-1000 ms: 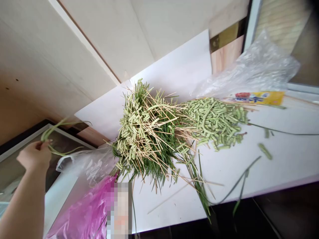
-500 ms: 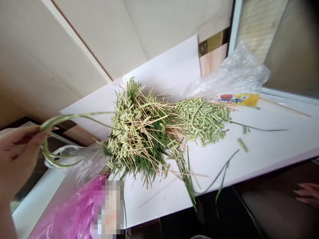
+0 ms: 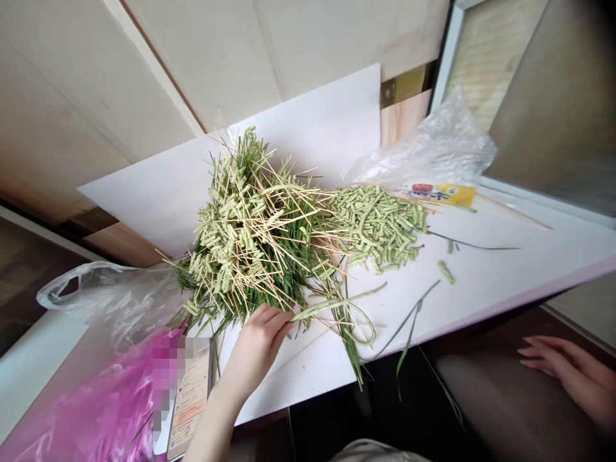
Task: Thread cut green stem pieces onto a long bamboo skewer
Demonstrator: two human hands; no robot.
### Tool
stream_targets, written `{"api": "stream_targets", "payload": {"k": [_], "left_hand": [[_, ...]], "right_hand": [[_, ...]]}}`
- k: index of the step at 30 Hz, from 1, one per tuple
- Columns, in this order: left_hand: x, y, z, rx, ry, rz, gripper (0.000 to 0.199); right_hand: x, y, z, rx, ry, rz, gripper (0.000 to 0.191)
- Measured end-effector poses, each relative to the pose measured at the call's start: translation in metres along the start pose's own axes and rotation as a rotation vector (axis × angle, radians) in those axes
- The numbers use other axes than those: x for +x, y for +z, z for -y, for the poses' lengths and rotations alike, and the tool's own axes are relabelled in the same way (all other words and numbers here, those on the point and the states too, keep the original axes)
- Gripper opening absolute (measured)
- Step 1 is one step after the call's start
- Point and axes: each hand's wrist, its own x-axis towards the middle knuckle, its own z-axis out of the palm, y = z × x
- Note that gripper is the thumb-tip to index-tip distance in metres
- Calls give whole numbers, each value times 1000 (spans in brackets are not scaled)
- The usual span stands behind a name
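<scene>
**Pale-green stem strand pinched at the surface**

Left hand: grip closed, thumb and fingertips holding the strand's near end. The strand is smooth, slender and waxy-looking; it runs out across the white laminate surface and curls into a loose loop at its far end. Held up in the air a moment earlier, it now lies low over the surface.

Just beyond the grip, the strand crosses the edge of a bristling heap of thin pale wooden skewers, threaded with short pale-green stem pieces and tangled with dark green blades. Next to it lies a ribbed mound of short-cut green stem pieces.

Right hand: grip open, fingers relaxed, well apart from the heap, above a beige lap.

Around: crinkled clear plastic bag, yellow printed packet, glossy magenta plastic bag.
</scene>
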Motion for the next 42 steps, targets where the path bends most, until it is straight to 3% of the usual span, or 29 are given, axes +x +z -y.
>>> {"api": "stream_targets", "payload": {"k": [3, 5, 6, 9, 13, 15, 19, 24, 28, 32, 39, 42], "left_hand": [[-3, 24, 8, 43, -41, 25, 21], [-3, 34, 9, 64, -36, 48, 18], [-3, 38, 8, 69, -29, 50, 16], [-5, 45, 3, 80, -40, 24, 16], [-10, 56, -3, 93, -71, -24, 29], [-14, 61, -6, 70, -68, -55, 37], [-24, 62, -14, -135, -44, -59, 49], [-43, 44, -8, -368, -95, -56, 35], [-56, 31, 26, -266, -186, -136, 31], [-61, 31, 50, -195, -150, -85, 23], [-60, 35, 52, -195, -71, 1, 27], [-59, 35, 49, -185, -35, 22, 8]], "right_hand": [[-19, 11, 42, 146, 143, -19, 28], [-39, 28, 80, 203, 59, -176, 22], [-50, 39, 99, 206, 15, -188, 18], [-84, 77, 150, 31, -123, 33, 19], [-124, 132, 199, -116, -630, 481, 10], [-138, 157, 214, -159, -809, 616, 13], [-152, 194, 222, -332, -986, 747, 15], [-152, 210, 203, -453, -1052, 798, 24], [-150, 207, 195, -446, -1054, 792, 22], [-152, 207, 199, -402, -1018, 784, 25], [-165, 214, 208, -306, -1026, 703, 21], [-173, 220, 212, -325, -1120, 650, 18]]}}
